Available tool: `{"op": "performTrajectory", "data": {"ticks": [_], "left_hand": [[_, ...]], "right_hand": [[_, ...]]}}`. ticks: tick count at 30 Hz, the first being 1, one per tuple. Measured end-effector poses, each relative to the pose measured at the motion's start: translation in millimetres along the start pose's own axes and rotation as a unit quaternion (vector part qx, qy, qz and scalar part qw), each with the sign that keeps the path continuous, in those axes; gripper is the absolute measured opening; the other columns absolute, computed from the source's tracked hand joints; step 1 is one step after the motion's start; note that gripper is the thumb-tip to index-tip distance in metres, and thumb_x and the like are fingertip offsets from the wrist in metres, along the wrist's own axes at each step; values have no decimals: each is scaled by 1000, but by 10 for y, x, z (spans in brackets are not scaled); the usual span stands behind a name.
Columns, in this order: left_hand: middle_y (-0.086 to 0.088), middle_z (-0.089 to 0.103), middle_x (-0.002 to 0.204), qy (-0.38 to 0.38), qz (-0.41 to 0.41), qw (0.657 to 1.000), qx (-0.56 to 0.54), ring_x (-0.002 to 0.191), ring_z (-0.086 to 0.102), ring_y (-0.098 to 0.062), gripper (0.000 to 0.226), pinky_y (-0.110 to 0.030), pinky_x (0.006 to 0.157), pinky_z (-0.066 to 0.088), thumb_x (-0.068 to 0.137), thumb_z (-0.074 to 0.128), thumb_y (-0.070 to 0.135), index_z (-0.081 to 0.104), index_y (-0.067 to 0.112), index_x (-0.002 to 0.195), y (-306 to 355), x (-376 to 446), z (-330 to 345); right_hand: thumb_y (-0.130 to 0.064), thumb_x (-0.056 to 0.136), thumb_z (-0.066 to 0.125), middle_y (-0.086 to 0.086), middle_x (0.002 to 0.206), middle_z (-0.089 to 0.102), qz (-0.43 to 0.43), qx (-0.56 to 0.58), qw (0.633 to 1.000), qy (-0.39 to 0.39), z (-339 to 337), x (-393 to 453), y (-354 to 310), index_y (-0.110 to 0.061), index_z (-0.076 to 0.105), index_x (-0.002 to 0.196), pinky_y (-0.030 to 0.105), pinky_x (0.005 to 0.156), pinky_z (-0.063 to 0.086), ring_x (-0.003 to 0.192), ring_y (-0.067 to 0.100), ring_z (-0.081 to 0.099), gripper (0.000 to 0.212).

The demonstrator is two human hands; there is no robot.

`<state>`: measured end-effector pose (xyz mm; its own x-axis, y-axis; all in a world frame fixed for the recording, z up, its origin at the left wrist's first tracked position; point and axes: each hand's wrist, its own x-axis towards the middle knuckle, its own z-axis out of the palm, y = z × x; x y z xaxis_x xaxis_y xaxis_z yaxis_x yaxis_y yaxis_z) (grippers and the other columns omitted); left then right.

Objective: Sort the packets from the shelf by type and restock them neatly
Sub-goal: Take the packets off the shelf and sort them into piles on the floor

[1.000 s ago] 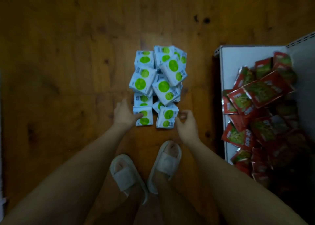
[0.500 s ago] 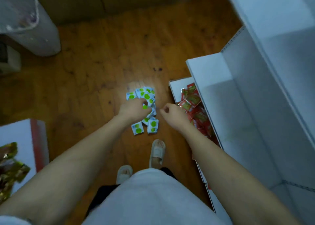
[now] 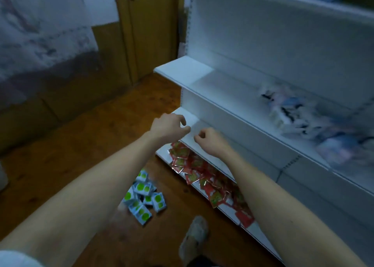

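Reaching toward the white shelf (image 3: 212, 96), the left hand (image 3: 168, 125) and right hand (image 3: 210, 141) hang loosely curled, holding nothing. Green-dot packets (image 3: 144, 196) lie heaped on the near floor; red packets (image 3: 202, 169) crowd the bottom shelf. A careless foot could scatter the green heap.

I am seeing only a blurred pale heap (image 3: 303, 115) on the upper shelf (image 3: 232, 88) at three o'clock; its print is unreadable. My right forearm (image 3: 269, 194) is covering part of the red packets (image 3: 194, 165).
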<state>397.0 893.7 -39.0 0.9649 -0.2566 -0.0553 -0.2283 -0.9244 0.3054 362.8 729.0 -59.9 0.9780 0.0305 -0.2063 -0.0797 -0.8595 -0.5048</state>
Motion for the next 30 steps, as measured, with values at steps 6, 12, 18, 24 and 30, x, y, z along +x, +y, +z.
{"op": "performTrajectory", "data": {"ticks": [6, 12, 18, 24, 30], "left_hand": [[2, 68, 106, 32, 114, 993, -5, 91, 58, -18, 39, -31, 71, 48, 89, 48, 57, 63, 31, 114, 1227, 99, -376], [3, 69, 107, 39, 166, 985, -14, 99, 62, -21, 34, -30, 79, 45, 89, 50, 55, 63, 33, 111, 2326, 18, -337], [3, 70, 107, 26, 190, 980, -52, 100, 63, -21, 28, -30, 75, 47, 86, 54, 50, 67, 31, 102, 3244, -178, 82], [0, 71, 100, 2, 196, 975, -102, 95, 64, -23, 24, -33, 77, 53, 86, 57, 43, 69, 26, 98, 3979, -340, 506], [5, 69, 92, -21, 172, 977, -127, 88, 63, -18, 20, -33, 74, 53, 88, 58, 39, 68, 26, 99, 4281, -430, 861]], "right_hand": [[-31, 93, 54, 17, 80, 62, 46, 11, 994, 102, -1052, -612, 503, -2, 59, 84, 35, 61, 39, 77, 33, 60, 30], [-32, 94, 53, 13, 77, 62, 79, 1, 984, 161, -1693, -1182, 1174, -7, 57, 79, 35, 61, 42, 72, 28, 57, 30], [-26, 90, 54, 6, 57, 36, 93, 18, 980, 175, -2017, -1693, 2005, -18, 33, 62, 32, 57, 27, 55, 21, 37, 35], [-30, 94, 49, 6, 60, 40, 110, 48, 978, 171, -2226, -2084, 2764, -19, 35, 60, 31, 55, 27, 56, 19, 40, 38], [-29, 93, 50, 3, 58, 35, 98, 80, 980, 154, -2187, -2236, 3332, -19, 31, 59, 30, 57, 25, 56, 19, 36, 41]]}}
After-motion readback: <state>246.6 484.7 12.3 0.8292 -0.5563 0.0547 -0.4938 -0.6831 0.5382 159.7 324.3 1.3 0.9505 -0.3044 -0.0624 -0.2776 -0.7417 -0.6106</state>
